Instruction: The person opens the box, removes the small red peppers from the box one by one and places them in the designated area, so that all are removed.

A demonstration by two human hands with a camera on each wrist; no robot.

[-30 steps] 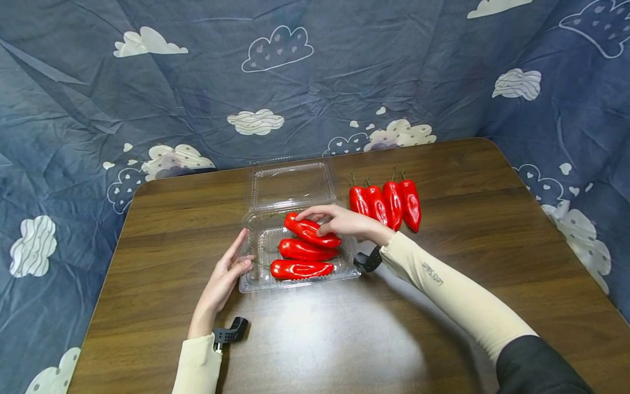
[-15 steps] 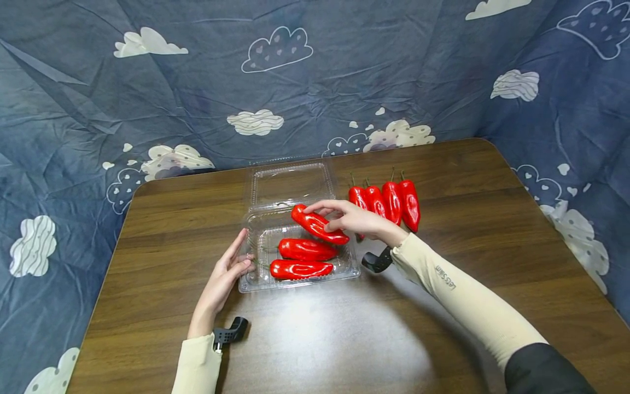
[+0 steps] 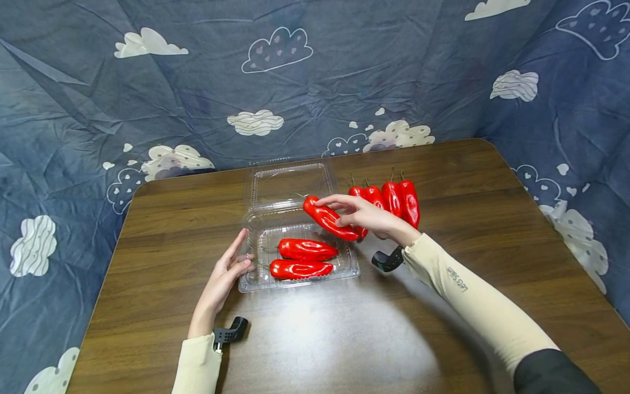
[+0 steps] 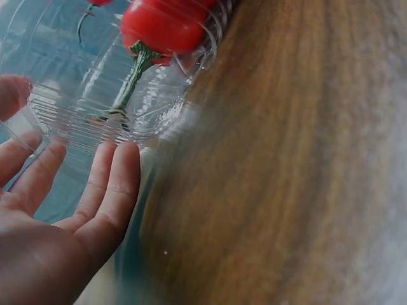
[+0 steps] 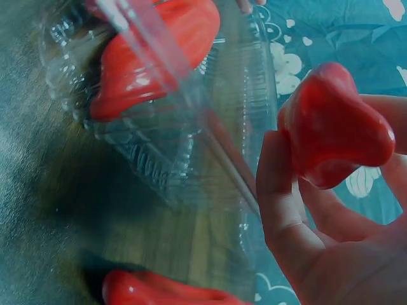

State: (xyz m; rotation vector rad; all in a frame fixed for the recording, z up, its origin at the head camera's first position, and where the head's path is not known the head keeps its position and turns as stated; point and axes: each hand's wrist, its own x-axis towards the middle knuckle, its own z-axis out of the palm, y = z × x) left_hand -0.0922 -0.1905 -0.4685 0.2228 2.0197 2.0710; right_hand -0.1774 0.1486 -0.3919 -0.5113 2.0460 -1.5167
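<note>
My right hand [image 3: 369, 216] pinches a glossy red pepper [image 3: 326, 218] between thumb and fingers, above the back right part of a clear plastic clamshell box [image 3: 300, 286]. In the right wrist view this pepper [image 5: 334, 130] points its tip toward the camera. Two more red peppers lie sideways inside the box, a rear pepper [image 3: 307, 250] and a front pepper [image 3: 301, 270], stems to the left. At the box's left side my left hand [image 3: 221, 282] rests its nearly straight fingers [image 4: 121, 178] against the ribbed plastic wall.
Behind the box its clear lid [image 3: 292, 186] lies folded back on the brown wooden table [image 3: 167, 235]. Several red peppers [image 3: 392, 201] lie side by side to the right, stems pointing away, partly behind the right hand. A blue cloud-patterned cloth [image 3: 315, 82] hangs beyond the table.
The right hand has lifted the rearmost pepper off the others in the box and carried it right and back. The left hand and the box have stayed in place.
</note>
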